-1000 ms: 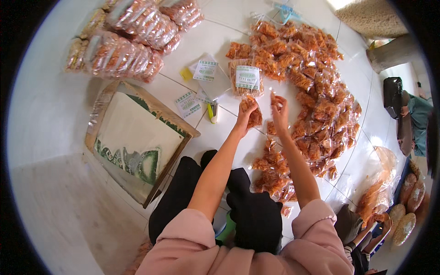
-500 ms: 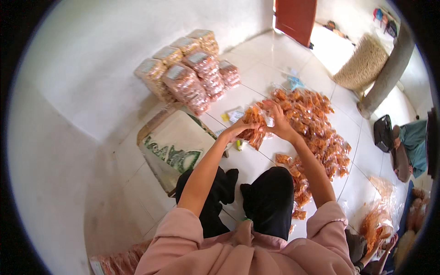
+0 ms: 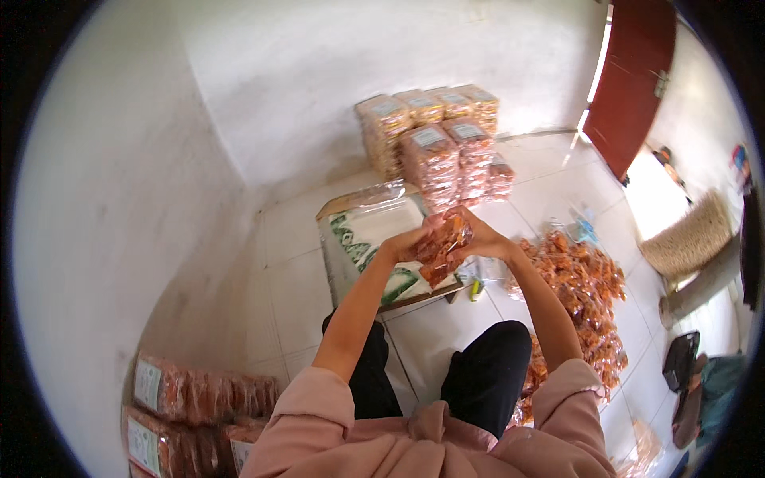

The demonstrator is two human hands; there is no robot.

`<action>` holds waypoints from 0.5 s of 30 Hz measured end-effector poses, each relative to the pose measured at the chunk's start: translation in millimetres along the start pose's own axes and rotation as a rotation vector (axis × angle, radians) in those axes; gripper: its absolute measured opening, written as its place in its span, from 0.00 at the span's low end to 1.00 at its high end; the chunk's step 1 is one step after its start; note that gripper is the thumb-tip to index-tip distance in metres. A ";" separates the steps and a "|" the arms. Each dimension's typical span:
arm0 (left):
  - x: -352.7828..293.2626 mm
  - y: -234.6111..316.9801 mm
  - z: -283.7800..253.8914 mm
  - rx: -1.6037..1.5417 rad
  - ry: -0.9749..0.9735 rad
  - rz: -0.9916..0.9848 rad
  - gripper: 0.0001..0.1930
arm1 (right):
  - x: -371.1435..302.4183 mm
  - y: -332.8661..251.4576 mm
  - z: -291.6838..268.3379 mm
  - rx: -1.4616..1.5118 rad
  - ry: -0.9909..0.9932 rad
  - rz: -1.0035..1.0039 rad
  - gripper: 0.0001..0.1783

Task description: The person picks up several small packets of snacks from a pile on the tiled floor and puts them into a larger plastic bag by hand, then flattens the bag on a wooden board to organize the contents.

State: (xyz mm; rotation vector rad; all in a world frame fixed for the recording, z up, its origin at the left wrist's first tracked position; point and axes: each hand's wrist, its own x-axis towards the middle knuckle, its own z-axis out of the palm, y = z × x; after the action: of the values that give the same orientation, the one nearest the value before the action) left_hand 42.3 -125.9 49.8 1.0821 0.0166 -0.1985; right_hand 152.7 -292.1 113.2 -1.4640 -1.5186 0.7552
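Between my two hands is a clear plastic bag of orange-brown snack pieces, held up in front of my knees. My left hand grips the bag's left side. My right hand closes round its right side, with fingers over the top. Beneath the bag stands a low table with a pale top and green patterned parts. Right of my right forearm spreads a large pile of similar small snack bags on the floor. A small yellow-green item lies by the table's corner.
Stacks of wrapped snack packs stand against the far wall. More reddish packs lie at lower left. A red door is at far right, near a bristly tan bundle. Part of another person shows at the right edge.
My view has turned left, so the table and stacks appear farther right. Both hands have carried the snack bag from beside the pile to over the table.
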 end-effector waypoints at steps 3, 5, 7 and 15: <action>-41.9 -5.2 -56.4 -0.373 0.057 0.114 0.40 | 45.3 6.4 19.4 0.141 0.042 -0.030 0.42; -51.1 -9.4 -53.8 -0.698 0.328 0.195 0.42 | 62.5 25.2 19.5 0.197 0.225 -0.054 0.42; -51.7 0.9 -28.2 -0.691 0.372 0.238 0.46 | 75.8 49.5 20.0 0.092 0.430 -0.095 0.42; -96.8 8.2 -56.7 -0.349 0.544 0.538 0.27 | 113.7 51.1 144.7 -0.076 0.518 -0.246 0.42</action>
State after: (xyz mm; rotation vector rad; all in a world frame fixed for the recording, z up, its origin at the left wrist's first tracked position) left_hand -46.6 -57.6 41.0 0.7311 0.2367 0.5688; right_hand 55.5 -153.5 24.8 -1.3601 -1.2961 0.1514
